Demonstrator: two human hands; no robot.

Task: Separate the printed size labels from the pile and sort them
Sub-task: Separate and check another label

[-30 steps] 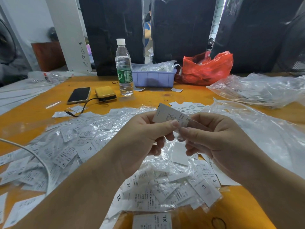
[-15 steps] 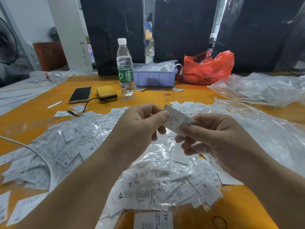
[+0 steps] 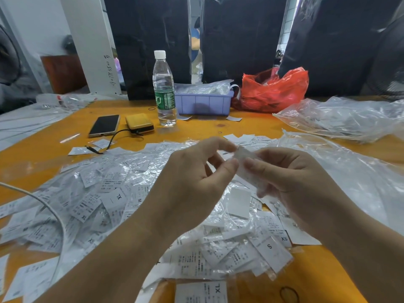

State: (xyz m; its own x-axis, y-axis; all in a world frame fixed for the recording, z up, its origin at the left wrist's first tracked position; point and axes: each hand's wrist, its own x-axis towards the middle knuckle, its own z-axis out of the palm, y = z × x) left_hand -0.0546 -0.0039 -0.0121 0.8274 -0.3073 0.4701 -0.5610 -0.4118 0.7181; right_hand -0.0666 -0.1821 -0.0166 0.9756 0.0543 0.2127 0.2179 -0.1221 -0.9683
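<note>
Two hands meet above the pile of labels [image 3: 113,200] spread in clear plastic on the orange table [image 3: 218,127]. At nine o'clock, left hand [image 3: 192,182] pinches one blurred label [image 3: 246,162] by thumb and forefinger; at three o'clock, right hand [image 3: 290,178] curls round its other end.

Even, bright indoor light; glare on clear plastic [image 3: 341,182]; label [image 3: 247,165] blurred, perhaps moving; wide-angle edges bend.

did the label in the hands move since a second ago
Yes. The label between the left hand and right hand has tipped from lying high and flat to slanting down right, judged against the purple bin.
</note>
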